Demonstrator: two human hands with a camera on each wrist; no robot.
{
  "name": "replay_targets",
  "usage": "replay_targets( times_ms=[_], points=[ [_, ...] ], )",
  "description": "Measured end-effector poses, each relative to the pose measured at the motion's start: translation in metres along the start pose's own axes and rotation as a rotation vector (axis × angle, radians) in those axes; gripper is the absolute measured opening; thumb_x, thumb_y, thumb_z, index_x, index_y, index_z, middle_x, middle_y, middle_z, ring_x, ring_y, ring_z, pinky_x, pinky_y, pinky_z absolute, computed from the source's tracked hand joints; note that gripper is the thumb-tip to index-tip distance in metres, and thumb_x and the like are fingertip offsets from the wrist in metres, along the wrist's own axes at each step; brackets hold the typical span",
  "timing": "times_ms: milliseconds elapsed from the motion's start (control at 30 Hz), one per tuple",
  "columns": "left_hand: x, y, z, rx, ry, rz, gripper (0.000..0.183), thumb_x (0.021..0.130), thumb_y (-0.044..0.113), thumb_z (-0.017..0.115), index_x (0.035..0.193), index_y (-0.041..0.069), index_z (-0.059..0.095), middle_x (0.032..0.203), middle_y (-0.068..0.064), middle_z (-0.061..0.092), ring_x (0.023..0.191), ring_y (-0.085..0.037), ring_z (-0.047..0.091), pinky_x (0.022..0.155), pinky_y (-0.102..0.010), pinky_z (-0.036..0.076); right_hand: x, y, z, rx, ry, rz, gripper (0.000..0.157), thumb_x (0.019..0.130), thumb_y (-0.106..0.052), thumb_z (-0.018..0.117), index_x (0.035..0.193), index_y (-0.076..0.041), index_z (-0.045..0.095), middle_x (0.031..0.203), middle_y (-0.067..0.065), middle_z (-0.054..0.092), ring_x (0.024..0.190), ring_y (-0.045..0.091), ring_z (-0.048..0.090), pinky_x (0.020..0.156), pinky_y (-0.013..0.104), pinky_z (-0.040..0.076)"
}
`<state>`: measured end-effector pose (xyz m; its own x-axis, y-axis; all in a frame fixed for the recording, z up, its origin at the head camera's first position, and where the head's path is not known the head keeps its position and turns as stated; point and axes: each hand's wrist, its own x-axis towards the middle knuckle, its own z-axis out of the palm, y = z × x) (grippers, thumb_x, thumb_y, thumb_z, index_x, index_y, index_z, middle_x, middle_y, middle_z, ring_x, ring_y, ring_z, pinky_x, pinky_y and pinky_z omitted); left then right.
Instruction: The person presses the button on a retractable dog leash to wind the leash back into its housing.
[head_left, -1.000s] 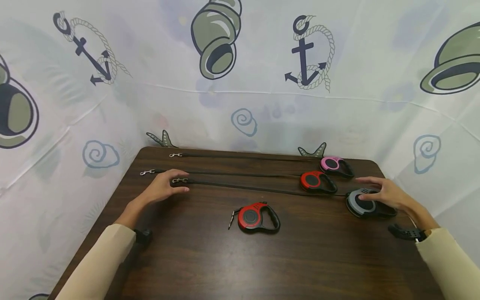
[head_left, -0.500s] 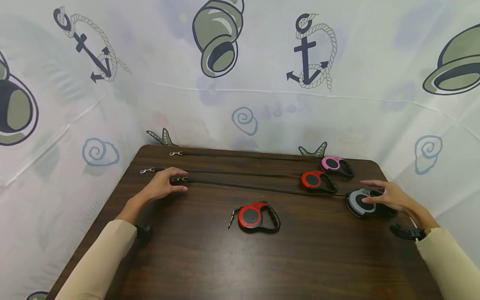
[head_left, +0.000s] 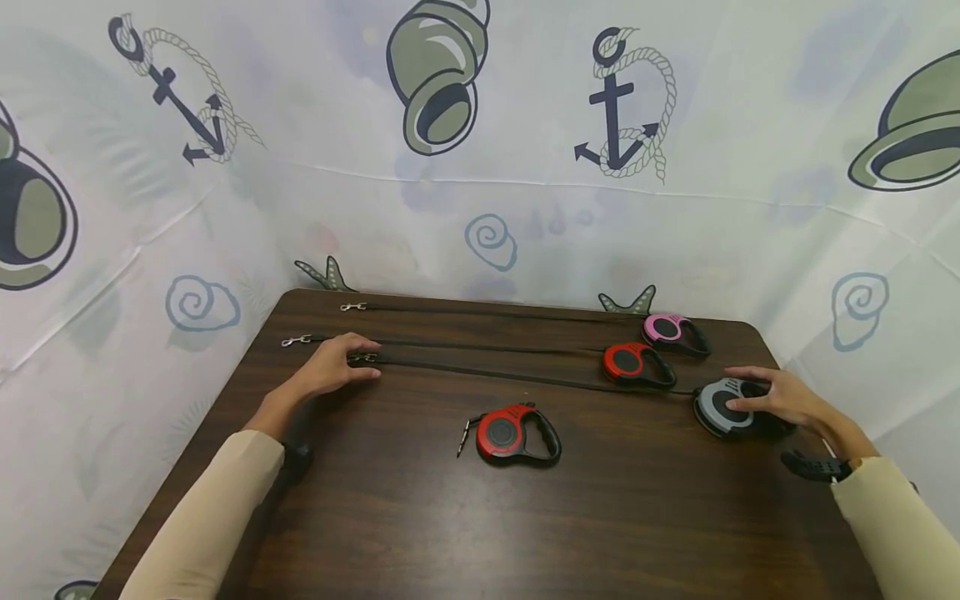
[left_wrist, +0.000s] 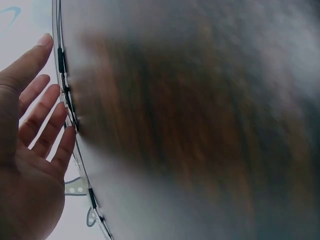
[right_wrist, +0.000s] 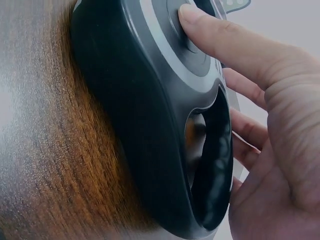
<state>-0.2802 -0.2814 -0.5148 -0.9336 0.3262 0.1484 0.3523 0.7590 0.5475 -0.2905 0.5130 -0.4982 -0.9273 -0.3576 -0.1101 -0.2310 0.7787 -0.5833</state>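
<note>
A grey and black retractable dog leash lies at the right of the table, its black cord drawn out leftward to a metal clip. My right hand is at the grey leash. In the right wrist view its thumb touches the round centre of the casing, while the other fingers extend loosely behind the handle. Around the clip, without visibly pinching it, my left hand has thumb and fingers spread. The left wrist view shows those fingers nearly straight and apart.
Behind the grey leash lie a red leash and a pink leash, cords stretched left to clips. Another red leash, cord wound in, lies mid-table. Patterned white cloth surrounds the brown table.
The right hand has shifted slightly right and down over the grey leash, uncovering more of its casing. The left hand stays near the clip, moving only slightly. The leashes keep their places.
</note>
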Motion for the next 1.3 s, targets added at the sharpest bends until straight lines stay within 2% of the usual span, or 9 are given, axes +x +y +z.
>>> replay_targets(
  times_ms=[367, 667, 833, 933, 1033, 1100, 1133, 1200, 1300],
  points=[
    [0.014, -0.002, 0.007, 0.014, 0.026, 0.037, 0.041, 0.088, 0.015, 0.088, 0.123, -0.002, 0.074, 0.121, -0.022, 0.072, 0.117, -0.043, 0.066, 0.103, -0.061, 0.047, -0.001, -0.001, -0.002, -0.006, -0.002, 0.026, 0.071, 0.095, -0.028, 0.081, 0.148, 0.010, 0.052, 0.148, 0.043, 0.047, 0.136, 0.065, 0.041, 0.101, 0.076, 0.039],
    [0.018, 0.000, 0.011, 0.004, 0.033, 0.006, 0.028, 0.088, 0.014, 0.088, 0.113, 0.004, 0.080, 0.110, -0.016, 0.074, 0.108, -0.037, 0.067, 0.096, -0.057, 0.050, 0.000, -0.004, -0.003, -0.009, -0.019, 0.059, 0.071, 0.095, -0.029, 0.081, 0.148, 0.009, 0.052, 0.148, 0.044, 0.046, 0.135, 0.065, 0.042, 0.101, 0.075, 0.039],
    [0.018, -0.001, 0.010, 0.017, 0.041, 0.006, 0.021, 0.089, 0.012, 0.087, 0.108, 0.005, 0.081, 0.107, -0.014, 0.075, 0.105, -0.036, 0.067, 0.094, -0.055, 0.049, 0.000, -0.002, -0.002, -0.005, -0.005, 0.050, 0.071, 0.094, -0.027, 0.082, 0.146, 0.010, 0.053, 0.145, 0.043, 0.049, 0.132, 0.063, 0.046, 0.100, 0.073, 0.041],
    [0.018, -0.002, 0.010, 0.025, 0.050, 0.009, 0.018, 0.088, 0.011, 0.087, 0.105, 0.006, 0.081, 0.105, -0.013, 0.075, 0.104, -0.036, 0.068, 0.092, -0.054, 0.049, 0.000, -0.001, -0.001, -0.019, 0.014, 0.034, 0.070, 0.093, -0.026, 0.084, 0.144, 0.011, 0.055, 0.141, 0.042, 0.053, 0.129, 0.061, 0.051, 0.099, 0.066, 0.046],
    [0.018, -0.002, 0.011, 0.017, 0.055, 0.012, 0.016, 0.087, 0.010, 0.087, 0.102, 0.007, 0.082, 0.104, -0.012, 0.075, 0.103, -0.035, 0.068, 0.092, -0.053, 0.050, 0.000, -0.001, -0.001, -0.036, 0.037, 0.023, 0.068, 0.091, -0.025, 0.086, 0.141, 0.011, 0.057, 0.137, 0.040, 0.058, 0.124, 0.055, 0.056, 0.095, 0.046, 0.051],
    [0.018, -0.003, 0.012, 0.010, 0.052, 0.008, 0.015, 0.088, 0.010, 0.087, 0.101, 0.007, 0.082, 0.104, -0.012, 0.075, 0.103, -0.034, 0.068, 0.093, -0.053, 0.050, 0.000, -0.001, 0.000, -0.041, 0.044, 0.021, 0.067, 0.090, -0.025, 0.087, 0.140, 0.011, 0.059, 0.135, 0.039, 0.060, 0.122, 0.053, 0.058, 0.090, 0.032, 0.050],
    [0.018, -0.003, 0.012, 0.006, 0.050, 0.007, 0.015, 0.088, 0.010, 0.087, 0.101, 0.007, 0.082, 0.104, -0.011, 0.075, 0.103, -0.034, 0.068, 0.093, -0.053, 0.050, -0.001, -0.001, 0.000, -0.043, 0.048, 0.021, 0.067, 0.090, -0.025, 0.087, 0.139, 0.011, 0.059, 0.134, 0.038, 0.061, 0.122, 0.052, 0.059, 0.087, 0.028, 0.050],
    [0.018, -0.004, 0.013, 0.002, 0.045, 0.004, 0.014, 0.088, 0.009, 0.086, 0.101, 0.008, 0.081, 0.105, -0.011, 0.075, 0.105, -0.034, 0.068, 0.095, -0.054, 0.050, -0.001, -0.001, -0.001, -0.042, 0.046, 0.023, 0.068, 0.090, -0.025, 0.087, 0.140, 0.011, 0.059, 0.135, 0.039, 0.059, 0.122, 0.053, 0.058, 0.087, 0.027, 0.048],
    [0.017, -0.005, 0.012, 0.000, 0.040, 0.007, 0.013, 0.090, 0.008, 0.085, 0.102, 0.007, 0.081, 0.106, -0.012, 0.074, 0.105, -0.034, 0.068, 0.095, -0.055, 0.050, 0.000, -0.002, -0.001, -0.042, 0.050, 0.023, 0.069, 0.090, -0.026, 0.087, 0.140, 0.011, 0.059, 0.138, 0.039, 0.058, 0.125, 0.052, 0.056, 0.089, 0.032, 0.048]
  ],
)
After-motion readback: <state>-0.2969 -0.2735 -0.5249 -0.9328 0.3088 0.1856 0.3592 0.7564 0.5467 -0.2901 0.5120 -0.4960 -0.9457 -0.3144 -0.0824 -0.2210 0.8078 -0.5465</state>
